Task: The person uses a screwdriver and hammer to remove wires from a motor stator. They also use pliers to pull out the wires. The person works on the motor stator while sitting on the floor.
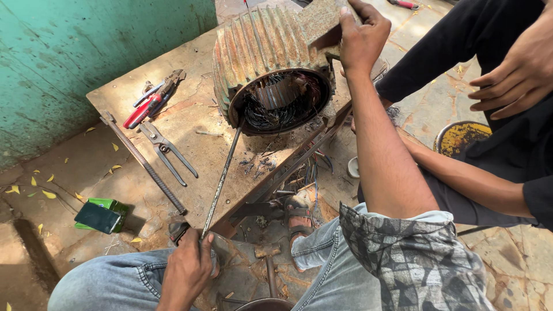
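The left hand (187, 268) is clamped around the near end of a long steel rod (222, 178), whose tip reaches into the copper windings of the ribbed motor stator (271, 63) lying on its side on the table (196, 138). The right hand (360, 34) grips the stator's rusty top edge, steadying it. Levering well likely means keeping the rod low against the core and the housing held firm. Counted on the table: one red-handled pliers (147, 103), one metal snips (167, 151), one ribbed bar (144, 164).

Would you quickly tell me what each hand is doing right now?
Left hand: closed around the long metal rod.
Right hand: gripping the top of the rusty motor housing.
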